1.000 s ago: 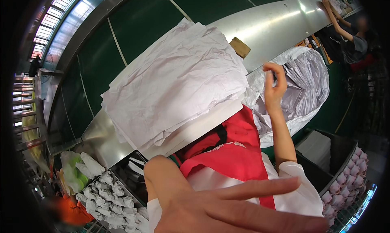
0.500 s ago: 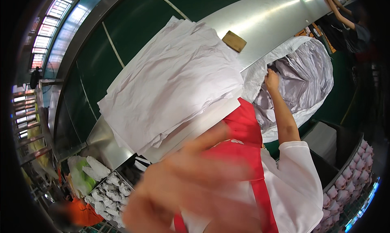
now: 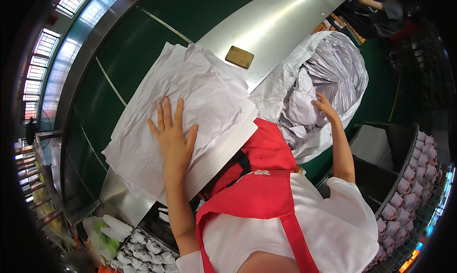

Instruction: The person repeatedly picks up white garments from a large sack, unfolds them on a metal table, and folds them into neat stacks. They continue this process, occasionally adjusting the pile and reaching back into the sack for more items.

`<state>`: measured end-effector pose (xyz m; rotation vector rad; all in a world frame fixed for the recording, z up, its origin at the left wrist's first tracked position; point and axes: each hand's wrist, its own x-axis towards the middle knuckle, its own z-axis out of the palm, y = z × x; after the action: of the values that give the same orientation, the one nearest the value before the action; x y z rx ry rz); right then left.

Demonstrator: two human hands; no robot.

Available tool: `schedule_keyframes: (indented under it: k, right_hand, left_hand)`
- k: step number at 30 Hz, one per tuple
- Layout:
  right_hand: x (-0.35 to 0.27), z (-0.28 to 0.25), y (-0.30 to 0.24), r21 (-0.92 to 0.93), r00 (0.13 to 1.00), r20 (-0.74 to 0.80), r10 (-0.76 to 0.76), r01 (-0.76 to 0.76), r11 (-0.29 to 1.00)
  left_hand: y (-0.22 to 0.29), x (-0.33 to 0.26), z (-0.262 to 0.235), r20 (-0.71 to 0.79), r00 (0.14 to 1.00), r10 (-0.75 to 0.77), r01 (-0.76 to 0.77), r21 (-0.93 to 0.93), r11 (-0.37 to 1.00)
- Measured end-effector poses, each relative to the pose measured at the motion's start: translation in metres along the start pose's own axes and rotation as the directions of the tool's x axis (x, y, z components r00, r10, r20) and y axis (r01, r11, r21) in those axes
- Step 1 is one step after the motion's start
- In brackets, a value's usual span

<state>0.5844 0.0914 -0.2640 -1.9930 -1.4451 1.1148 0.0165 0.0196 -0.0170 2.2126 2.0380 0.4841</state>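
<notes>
On the steel table (image 3: 266, 30), left hand (image 3: 172, 139) lies spread-fingered on flimsy paper sheets (image 3: 200, 87) (likely slippery; pinch an edge); right hand (image 3: 326, 106) grips crumpled paper (image 3: 300, 106) inside the sack (image 3: 352, 73).

The right hand's fingers (image 3: 320, 101) sink out of sight among crumpled paper in the sack (image 3: 333, 68).

A long, shiny steel table (image 3: 281, 25) runs across the green floor. On it lies a thick, loose stack of white paper sheets (image 3: 190, 92), their edges jutting past the table's near edge, and just beyond them sits a small brown block (image 3: 239, 57).
</notes>
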Motion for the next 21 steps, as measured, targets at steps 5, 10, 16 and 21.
schedule_keyframes:
  k: [5, 10, 16, 21]
  right_hand:
    - [-0.034, -0.010, -0.069, -0.469, 0.980, -0.146, 0.134, -0.188, 0.863]
    - [-0.041, 0.030, -0.105, -0.806, 0.649, -0.318, -0.691, 0.198, 0.558]
    - [-0.008, 0.166, -0.086, -0.398, 0.984, -0.177, -0.006, -0.066, 0.915]
    - [-0.028, 0.225, -0.185, 0.073, 0.977, -0.127, -0.170, 0.180, 0.981]
  left_hand:
    - [-0.001, -0.003, 0.001, 0.000, 1.000, -0.004, 0.004, 0.002, 1.000]
    - [0.001, -0.003, -0.002, 0.018, 1.000, -0.025, 0.024, 0.015, 1.000]
    - [0.003, -0.001, -0.003, 0.043, 0.998, -0.035, 0.034, 0.023, 0.999]
    - [0.005, -0.001, 0.001, 0.042, 0.999, -0.032, 0.031, 0.031, 0.999]
